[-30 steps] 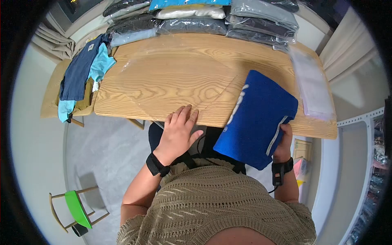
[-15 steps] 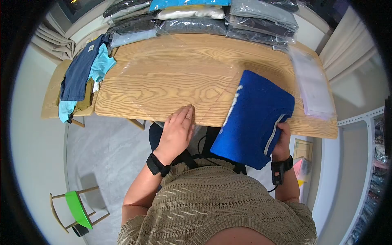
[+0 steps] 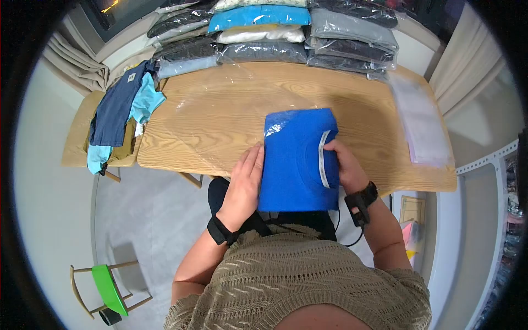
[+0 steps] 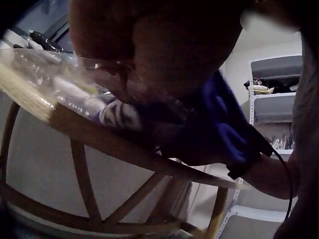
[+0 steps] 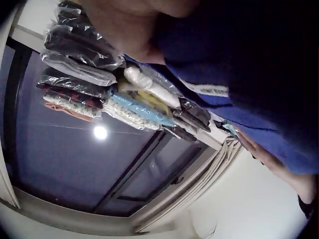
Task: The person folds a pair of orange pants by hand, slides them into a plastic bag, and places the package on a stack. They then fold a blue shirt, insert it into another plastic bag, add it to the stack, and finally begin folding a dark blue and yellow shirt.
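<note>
A folded blue garment (image 3: pixel 297 165) with a pale strip at its neckline lies over the table's front edge, in front of the person. My right hand (image 3: pixel 347 166) grips its right side beside that strip, thumb on top and the other fingers hidden beneath. A large clear plastic bag (image 3: pixel 220 118) lies flat on the table, and its shiny film covers the garment's upper left corner. My left hand (image 3: pixel 246 179) is along the garment's left edge, thumb hidden in the head view. In the left wrist view, bag film (image 4: pixel 107 63) runs in at the left fingertips.
Stacks of bagged clothes (image 3: pixel 264 52) line the back of the wooden table (image 3: pixel 374 137). A pile of flat clear bags (image 3: pixel 421 124) sits at the right end. Loose clothes (image 3: pixel 118 110) lie on a chair at the left; a green-backed chair (image 3: pixel 109 289) stands on the floor.
The right hand has brought the blue garment leftward and squared it up; its upper left corner is now under the film. The left hand has moved from the table edge to the garment's left side.
</note>
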Tool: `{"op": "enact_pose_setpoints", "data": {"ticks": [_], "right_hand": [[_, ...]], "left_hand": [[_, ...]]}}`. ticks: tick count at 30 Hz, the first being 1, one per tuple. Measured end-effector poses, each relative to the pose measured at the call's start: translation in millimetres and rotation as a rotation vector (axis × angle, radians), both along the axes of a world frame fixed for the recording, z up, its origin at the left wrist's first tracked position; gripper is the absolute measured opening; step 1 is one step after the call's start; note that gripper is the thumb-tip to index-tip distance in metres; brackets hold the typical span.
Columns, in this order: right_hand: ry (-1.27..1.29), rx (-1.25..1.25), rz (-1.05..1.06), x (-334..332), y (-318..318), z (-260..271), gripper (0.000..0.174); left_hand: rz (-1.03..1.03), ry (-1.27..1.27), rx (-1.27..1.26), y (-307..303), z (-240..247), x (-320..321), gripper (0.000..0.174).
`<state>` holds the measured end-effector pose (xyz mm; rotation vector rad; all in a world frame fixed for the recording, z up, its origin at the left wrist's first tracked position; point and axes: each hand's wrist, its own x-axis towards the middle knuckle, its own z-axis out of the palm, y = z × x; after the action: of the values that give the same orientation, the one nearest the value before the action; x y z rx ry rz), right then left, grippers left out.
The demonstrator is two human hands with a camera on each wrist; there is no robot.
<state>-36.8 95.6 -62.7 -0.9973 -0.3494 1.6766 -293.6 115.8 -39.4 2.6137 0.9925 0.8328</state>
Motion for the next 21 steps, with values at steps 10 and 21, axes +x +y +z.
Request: {"op": "enact_pose_setpoints", "data": {"ticks": [10, 21], "right_hand": [[0.29, 0.071, -0.195, -38.5, 19.5, -13.1, 0.036], [0.269, 0.088, 0.278, -50.2, 30.0, 0.4, 0.035]], "left_hand": [[0.008, 0.077, -0.037, 1.8, 4.6, -5.3, 0.074], [-0.584, -0.063, -0.149, -29.9, 9.9, -1.7, 0.032]]}}
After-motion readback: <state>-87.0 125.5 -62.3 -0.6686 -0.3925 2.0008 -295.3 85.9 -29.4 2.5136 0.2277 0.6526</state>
